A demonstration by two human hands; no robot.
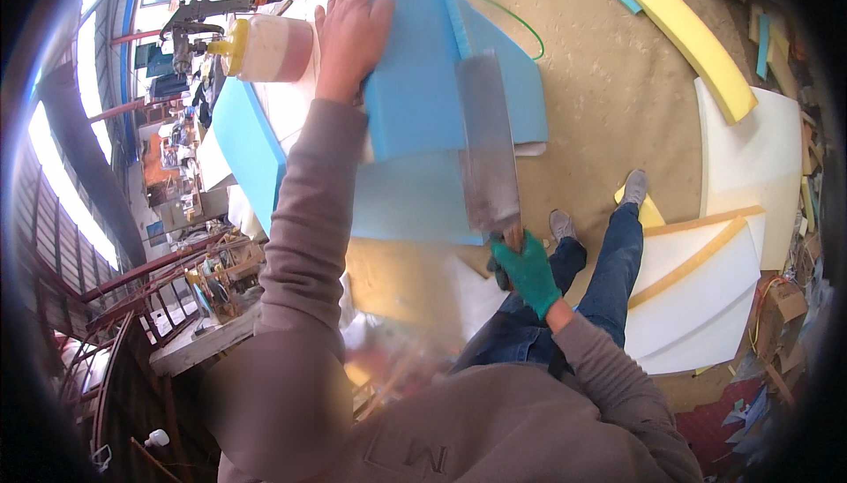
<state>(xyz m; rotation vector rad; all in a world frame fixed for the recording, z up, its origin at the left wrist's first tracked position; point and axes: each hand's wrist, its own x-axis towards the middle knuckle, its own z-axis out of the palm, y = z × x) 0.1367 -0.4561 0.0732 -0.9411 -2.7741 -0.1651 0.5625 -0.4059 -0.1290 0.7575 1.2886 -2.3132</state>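
Tan floor (609, 104) spreads around angular light-blue foam (415, 86); the bare left hand (355, 37) lies open on its left side, while the nearer, green-gloved right hand (527, 271) grasps a broad grey metal blade (490, 143), long axis pointing forward across the foam's right part.

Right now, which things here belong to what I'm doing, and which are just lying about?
Probably in use:
blue foam, at your left hand
wide blade, gripped in your gloved right hand

Probably just lying about:
yellow foam strip
white foam sheet
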